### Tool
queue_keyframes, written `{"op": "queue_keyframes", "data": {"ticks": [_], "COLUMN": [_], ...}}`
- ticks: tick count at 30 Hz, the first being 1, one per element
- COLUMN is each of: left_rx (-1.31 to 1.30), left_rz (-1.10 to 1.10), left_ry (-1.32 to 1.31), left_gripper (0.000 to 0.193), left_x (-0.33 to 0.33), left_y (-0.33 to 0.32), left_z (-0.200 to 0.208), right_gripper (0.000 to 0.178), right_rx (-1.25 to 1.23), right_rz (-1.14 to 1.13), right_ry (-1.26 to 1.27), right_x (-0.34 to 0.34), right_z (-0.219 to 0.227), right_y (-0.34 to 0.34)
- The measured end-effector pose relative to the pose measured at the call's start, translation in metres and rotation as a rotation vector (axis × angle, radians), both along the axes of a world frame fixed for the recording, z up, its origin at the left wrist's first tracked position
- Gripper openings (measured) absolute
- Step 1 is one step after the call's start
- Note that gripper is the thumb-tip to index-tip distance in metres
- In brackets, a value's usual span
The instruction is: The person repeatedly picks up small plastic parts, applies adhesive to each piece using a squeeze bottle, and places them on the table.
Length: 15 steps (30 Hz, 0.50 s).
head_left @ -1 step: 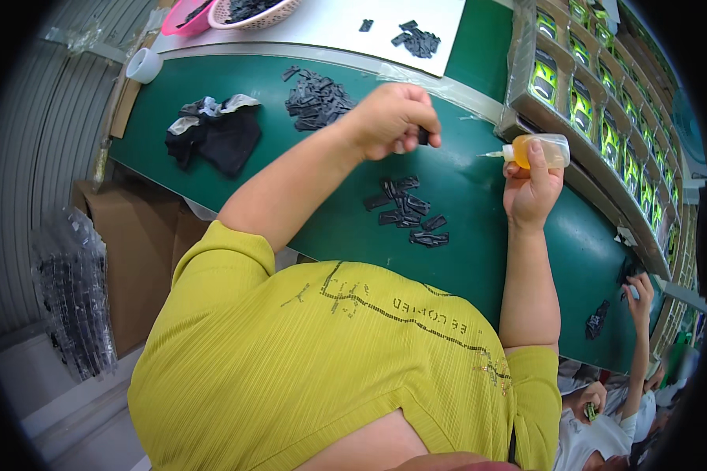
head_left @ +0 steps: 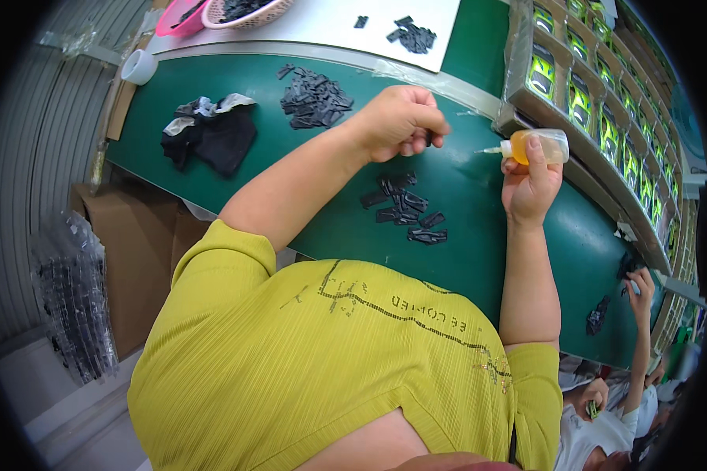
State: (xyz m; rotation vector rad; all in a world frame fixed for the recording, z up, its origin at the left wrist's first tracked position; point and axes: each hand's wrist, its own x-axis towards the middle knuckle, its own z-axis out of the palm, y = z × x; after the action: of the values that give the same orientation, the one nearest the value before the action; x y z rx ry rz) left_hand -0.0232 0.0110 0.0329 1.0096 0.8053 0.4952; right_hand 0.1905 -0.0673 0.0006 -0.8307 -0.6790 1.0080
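My left hand (head_left: 404,124) is closed in a pinch above the green table, and a sliver of a small black part (head_left: 430,140) shows at its fingertips. Its fingers hide most of that part. Wrapped in my right hand (head_left: 532,184) is a clear squeeze bottle (head_left: 556,146) holding amber liquid. The bottle lies sideways, its thin needle tip pointing left toward my left hand but apart from it. Below and between the hands lies a loose group of flat black parts (head_left: 407,206). Behind my left wrist is a larger heap of similar black pieces (head_left: 314,98).
A black cloth bundle (head_left: 212,135) and a white roll (head_left: 139,67) lie at the left. Pink baskets (head_left: 247,17) stand at the back beside a white board (head_left: 322,27). Cartons of green-and-black items (head_left: 577,98) line the right edge. A co-worker's hand (head_left: 641,286) is at far right.
My left hand has turned and dipped slightly, so less of the small black part shows. My right hand keeps its grip on the squeeze bottle. The whole view has shifted a little.
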Motion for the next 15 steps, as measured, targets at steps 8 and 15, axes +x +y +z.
{"op": "queue_keyframes", "data": {"ticks": [8,15], "left_rx": [-0.039,0.094], "left_rz": [0.048,-0.069], "left_ry": [0.007,0.218], "left_gripper": [0.019,0.021], "left_x": [0.03,0.031], "left_y": [-0.011,-0.015], "left_z": [-0.026,-0.014], "right_gripper": [0.011,0.017], "right_rx": [0.068,0.1], "right_rz": [-0.056,-0.053], "right_ry": [-0.089,-0.401], "right_x": [0.001,0.0], "right_z": [-0.001,-0.002], "right_y": [0.003,-0.002]}}
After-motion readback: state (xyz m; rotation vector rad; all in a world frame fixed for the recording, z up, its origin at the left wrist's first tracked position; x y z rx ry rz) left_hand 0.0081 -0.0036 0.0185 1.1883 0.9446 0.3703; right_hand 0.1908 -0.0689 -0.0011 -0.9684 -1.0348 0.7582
